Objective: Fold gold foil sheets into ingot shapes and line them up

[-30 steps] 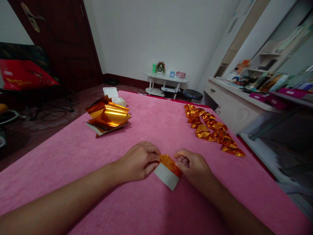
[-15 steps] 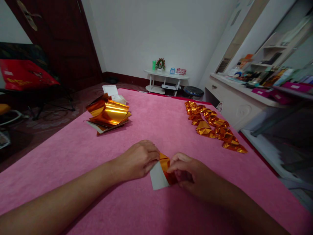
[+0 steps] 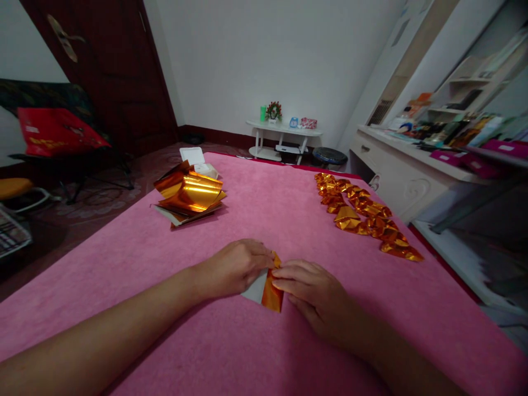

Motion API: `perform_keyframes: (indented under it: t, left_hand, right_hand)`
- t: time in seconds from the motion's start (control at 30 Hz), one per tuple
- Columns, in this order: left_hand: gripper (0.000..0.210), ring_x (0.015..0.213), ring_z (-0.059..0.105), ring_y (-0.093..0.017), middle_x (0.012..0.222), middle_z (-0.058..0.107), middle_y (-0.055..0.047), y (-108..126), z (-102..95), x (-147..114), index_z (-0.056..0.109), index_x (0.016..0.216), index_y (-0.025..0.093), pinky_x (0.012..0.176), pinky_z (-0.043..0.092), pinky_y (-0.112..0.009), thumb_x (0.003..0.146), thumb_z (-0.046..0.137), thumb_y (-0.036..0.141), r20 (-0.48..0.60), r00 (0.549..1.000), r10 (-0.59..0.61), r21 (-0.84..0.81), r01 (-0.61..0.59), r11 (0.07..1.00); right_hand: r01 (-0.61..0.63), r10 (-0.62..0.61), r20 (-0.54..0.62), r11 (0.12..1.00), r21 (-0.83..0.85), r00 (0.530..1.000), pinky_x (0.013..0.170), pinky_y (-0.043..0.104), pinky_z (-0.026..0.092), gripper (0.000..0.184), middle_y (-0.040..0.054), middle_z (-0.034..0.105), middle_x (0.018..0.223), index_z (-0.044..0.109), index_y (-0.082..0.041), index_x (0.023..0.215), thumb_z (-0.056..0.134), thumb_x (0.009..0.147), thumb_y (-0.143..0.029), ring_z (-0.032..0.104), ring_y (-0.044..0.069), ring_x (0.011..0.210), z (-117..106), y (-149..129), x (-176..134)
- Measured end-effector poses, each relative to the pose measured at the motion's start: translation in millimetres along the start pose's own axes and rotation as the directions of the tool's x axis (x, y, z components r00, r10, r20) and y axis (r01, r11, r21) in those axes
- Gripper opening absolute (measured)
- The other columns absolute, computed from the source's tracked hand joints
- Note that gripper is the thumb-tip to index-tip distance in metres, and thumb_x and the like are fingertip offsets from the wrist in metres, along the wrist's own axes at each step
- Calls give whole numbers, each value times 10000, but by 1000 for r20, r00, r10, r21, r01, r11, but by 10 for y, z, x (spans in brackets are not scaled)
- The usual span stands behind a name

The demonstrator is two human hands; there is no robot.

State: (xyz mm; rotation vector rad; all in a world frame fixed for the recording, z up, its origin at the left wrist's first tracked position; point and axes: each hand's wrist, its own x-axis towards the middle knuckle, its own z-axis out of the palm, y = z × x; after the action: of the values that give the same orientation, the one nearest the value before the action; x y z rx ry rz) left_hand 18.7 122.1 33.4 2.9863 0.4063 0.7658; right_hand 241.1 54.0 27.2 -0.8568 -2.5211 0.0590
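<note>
A sheet of gold foil paper (image 3: 272, 295) with a pale grey back lies on the pink cloth (image 3: 231, 352) in front of me. Its right side is folded over as a gold strip. My left hand (image 3: 237, 268) holds the sheet down along its upper left, fingers together and bent. The fingertips of my right hand (image 3: 309, 291) press on the folded strip, its thumb tucked low at the edge. Both hands cover parts of the paper, and their fingertips nearly meet at its top.
Loose gold foil sheets (image 3: 192, 192) are stacked at the left, before an open white box (image 3: 192, 155). Several folded gold foil pieces (image 3: 348, 219) lie in rows at the right. Beyond stand a small white table (image 3: 284, 129), a round stool (image 3: 330, 155) and a dresser (image 3: 396, 165).
My right hand has brought the paper's right side over to the left and now presses it flat. Less of the grey back shows. The view has shifted slightly.
</note>
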Motion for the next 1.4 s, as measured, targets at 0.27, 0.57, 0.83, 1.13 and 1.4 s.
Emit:
perform_keyframes:
  t: [0.27, 0.57, 0.83, 1.13, 1.4]
  left_hand:
    - [217, 922, 599, -214, 931, 675, -61, 362, -141, -223, 638, 971, 197, 880, 434, -391, 861, 550, 363, 52, 998, -29, 192, 18, 981]
    - [170, 678, 527, -167, 731, 598, -46, 458, 136, -320, 588, 824, 144, 608, 440, -290, 910, 442, 167, -15, 1000, 6, 381, 0, 925]
    - [221, 711, 554, -151, 771, 610, -47, 434, 88, -353, 635, 879, 152, 632, 466, -270, 924, 429, 218, -97, 982, -161, 146, 174, 974]
    - [245, 768, 569, -150, 834, 614, -64, 504, 99, -466, 621, 871, 123, 678, 524, -276, 941, 388, 155, -34, 994, -109, 205, 113, 972]
    - [226, 819, 595, -159, 854, 627, -83, 504, 97, -518, 598, 951, 118, 739, 540, -287, 944, 374, 150, -112, 991, -68, 142, 83, 986]
  right_hand:
    - [-10, 10, -2, 1000, -28, 1000, 901, 378, 442, 212, 60, 662, 1082, 645, -201, 1032, 487, 891, -187, 561, 193, 1006, -12, -45, 87]
    - [-23, 23, -3, 999, -29, 1000, 856, 371, 454, 179, 79, 657, 1027, 652, -202, 994, 507, 891, -221, 561, 202, 960, -2, -36, 94]
    - [9, -3, -77, 997, 78, 997, 760, 311, 438, 196, 44, 647, 933, 671, -226, 972, 486, 909, -221, 561, 165, 852, 94, -31, 72]
    - [-348, 372, -22, 885, 308, 928, 644, 242, 409, 121, -10, 583, 744, 660, -205, 719, 594, 799, -144, 543, 126, 715, 168, -92, 227]
    - [-499, 523, 20, 800, 331, 852, 525, 214, 371, 83, -33, 564, 663, 620, -203, 678, 604, 709, -128, 510, 102, 583, 236, -81, 258]
